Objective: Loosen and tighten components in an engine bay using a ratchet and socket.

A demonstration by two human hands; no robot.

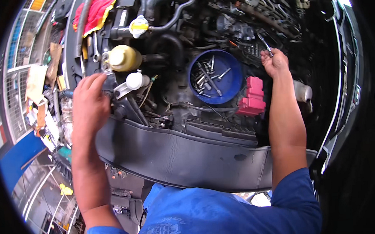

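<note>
Head view: a person works over an open engine bay, with clock directions read from the centre of the round blue bowl (192, 84). The right hand (276, 63), near 3 o'clock, grasps a slender metal tool (265, 42) between thumb and fingers; the tool projects from the grip toward 11 o'clock, over the dark engine parts. The left hand (90, 98), well out at 9 o'clock, lies palm down with fingers bent at the bay's edge; whether it grips anything is hidden. The bowl contains loose metal sockets and bars (210, 78). A pinkish-red box (252, 96) sits just beside it at 4 o'clock. A white-capped container (137, 80) lies at 9 o'clock, and a yellowish reservoir (130, 57) between 9 and 10. A red-and-yellow cloth (96, 13) occupies 10 o'clock; a black padded cover (185, 157) spans the near edge around 6 o'clock.
</note>
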